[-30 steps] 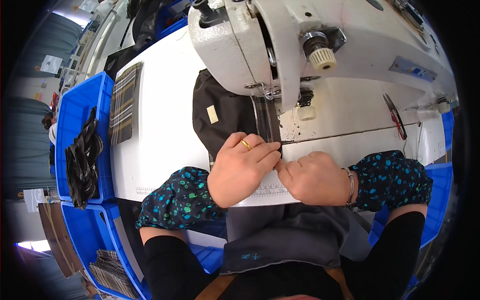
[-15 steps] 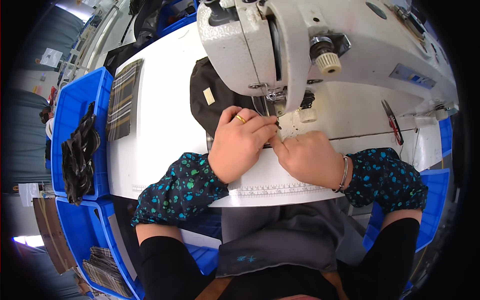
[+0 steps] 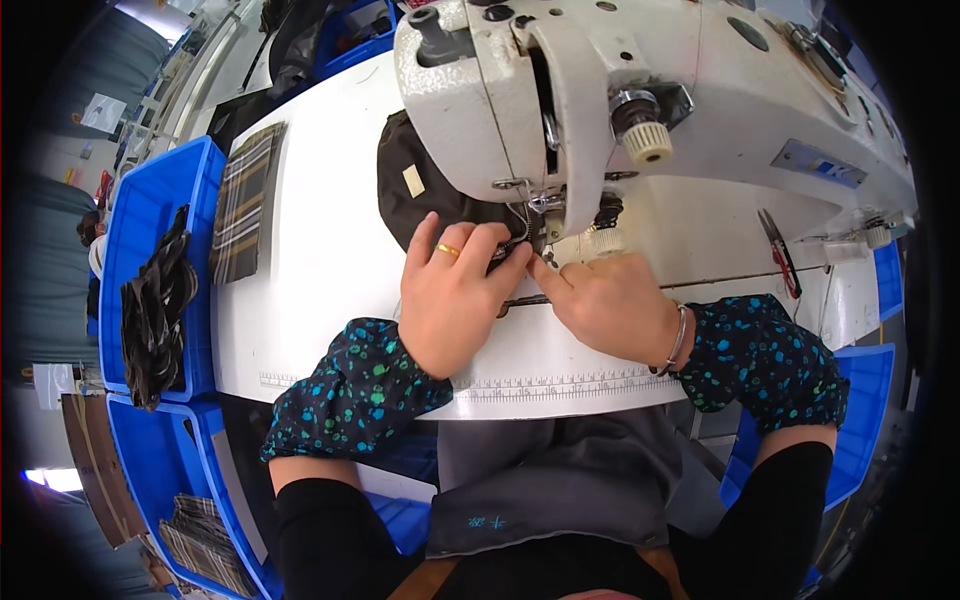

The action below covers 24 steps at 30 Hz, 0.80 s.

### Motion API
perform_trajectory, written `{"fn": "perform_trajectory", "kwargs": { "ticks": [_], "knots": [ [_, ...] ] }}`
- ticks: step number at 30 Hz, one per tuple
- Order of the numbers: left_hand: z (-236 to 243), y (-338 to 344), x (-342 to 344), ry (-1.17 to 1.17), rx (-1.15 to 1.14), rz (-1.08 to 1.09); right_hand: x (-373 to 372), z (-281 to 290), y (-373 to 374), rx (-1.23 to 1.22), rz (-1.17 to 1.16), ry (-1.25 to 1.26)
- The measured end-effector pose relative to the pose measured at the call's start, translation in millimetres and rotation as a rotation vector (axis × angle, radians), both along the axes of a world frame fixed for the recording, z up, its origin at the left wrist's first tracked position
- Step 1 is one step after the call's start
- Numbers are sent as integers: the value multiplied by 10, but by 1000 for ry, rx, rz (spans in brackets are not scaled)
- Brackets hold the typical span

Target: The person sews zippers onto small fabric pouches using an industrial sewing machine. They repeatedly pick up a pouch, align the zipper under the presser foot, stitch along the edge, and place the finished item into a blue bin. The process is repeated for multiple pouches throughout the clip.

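Under the needle and presser foot (image 3: 541, 208) of a white sewing machine (image 3: 470, 110) lies a dark brown fabric piece (image 3: 405, 200) with a pale label and a metal zipper (image 3: 523, 228). My left hand (image 3: 455, 300), ring on one finger, presses bent fingers onto the fabric and zipper just before the foot, gripping the work. Close beside it, my right hand (image 3: 605, 310) reaches its index finger to the work at the foot, the other fingers curled; what lies under the fingertips is partly hidden.
Folded plaid cloth (image 3: 243, 205) lies on the white table (image 3: 320, 250). At left are a blue bin (image 3: 195, 175) of dark strips and another (image 3: 145, 450) of plaid pieces. Red-handled snips (image 3: 780, 250) lie at right, above another blue bin (image 3: 850, 440). A ruler strip (image 3: 530, 388) runs along the front edge.
Both hands have moved up toward the presser foot, carrying the fabric farther under the machine. The left fingers are now more bent, and the zipper curves beside the foot.
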<state>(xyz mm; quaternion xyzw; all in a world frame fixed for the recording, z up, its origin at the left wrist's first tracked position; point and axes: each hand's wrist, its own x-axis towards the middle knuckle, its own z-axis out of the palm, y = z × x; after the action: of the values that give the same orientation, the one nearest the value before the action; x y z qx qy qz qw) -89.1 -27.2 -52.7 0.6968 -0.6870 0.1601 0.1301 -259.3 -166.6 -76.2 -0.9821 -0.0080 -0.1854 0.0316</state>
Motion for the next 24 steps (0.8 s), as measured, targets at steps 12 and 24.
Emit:
{"fn": "perform_trajectory", "kwargs": {
  "ticks": [12, 24],
  "knots": [
    [-32, -53, 46, 76, 4, -64, 15, 3, -3, 68, 22, -15],
    [46, -79, 65, 112, 54, -117, 22, 8, -8, 128, 0, -26]
  ]
}}
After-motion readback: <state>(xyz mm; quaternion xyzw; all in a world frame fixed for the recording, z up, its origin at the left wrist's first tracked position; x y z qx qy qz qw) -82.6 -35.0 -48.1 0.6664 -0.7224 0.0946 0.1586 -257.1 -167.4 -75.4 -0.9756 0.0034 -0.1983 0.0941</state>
